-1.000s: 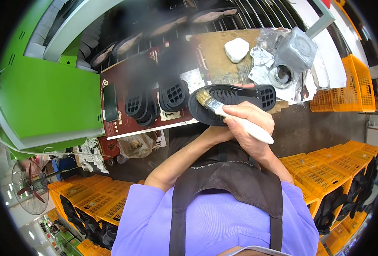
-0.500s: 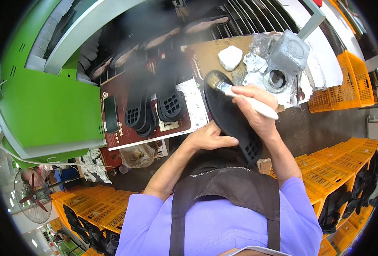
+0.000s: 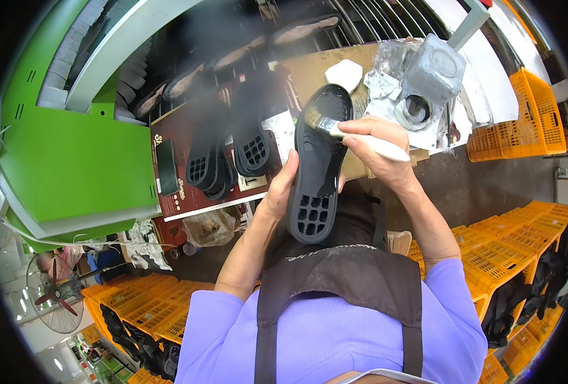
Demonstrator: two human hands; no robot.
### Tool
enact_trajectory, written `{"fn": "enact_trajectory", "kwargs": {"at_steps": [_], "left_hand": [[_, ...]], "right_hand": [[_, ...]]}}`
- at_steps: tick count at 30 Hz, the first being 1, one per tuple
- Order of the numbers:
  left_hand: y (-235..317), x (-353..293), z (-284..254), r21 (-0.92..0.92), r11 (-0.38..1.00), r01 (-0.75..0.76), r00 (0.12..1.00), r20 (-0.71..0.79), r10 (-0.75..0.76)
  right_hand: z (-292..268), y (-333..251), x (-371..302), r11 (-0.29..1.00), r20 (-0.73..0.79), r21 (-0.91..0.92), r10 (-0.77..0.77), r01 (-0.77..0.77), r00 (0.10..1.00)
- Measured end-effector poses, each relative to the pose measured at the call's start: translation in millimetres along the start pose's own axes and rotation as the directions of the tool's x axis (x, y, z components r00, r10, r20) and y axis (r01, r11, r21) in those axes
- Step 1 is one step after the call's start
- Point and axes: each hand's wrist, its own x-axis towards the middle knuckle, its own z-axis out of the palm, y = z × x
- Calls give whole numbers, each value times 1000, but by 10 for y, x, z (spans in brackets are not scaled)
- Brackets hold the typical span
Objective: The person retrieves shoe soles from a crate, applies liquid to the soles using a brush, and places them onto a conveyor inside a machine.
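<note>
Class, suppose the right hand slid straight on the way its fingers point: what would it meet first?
The right hand would probably first meet the black shoe sole, which its brush overlaps, though depth is unclear from one view.

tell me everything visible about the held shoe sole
The black shoe sole looks rubbery, with a raised rim, glossy patches and square recesses at its heel end. It lies hollow side up in the left hand, toe pointing away; the right hand holds a paintbrush against it near the toe.
</note>
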Motion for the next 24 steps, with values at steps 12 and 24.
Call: {"fn": "enact_trajectory", "kwargs": {"at_steps": [12,24], "left_hand": [[140,72,-28,-307,949,-76,949,-315,-26],[180,104,-270,-248,968,-45,981,-193,-4]], "right_hand": [[180,-191,-199,994,132,89,-76,65,988],[263,-415,-238,985,239,167,-5,-36,971]]}}
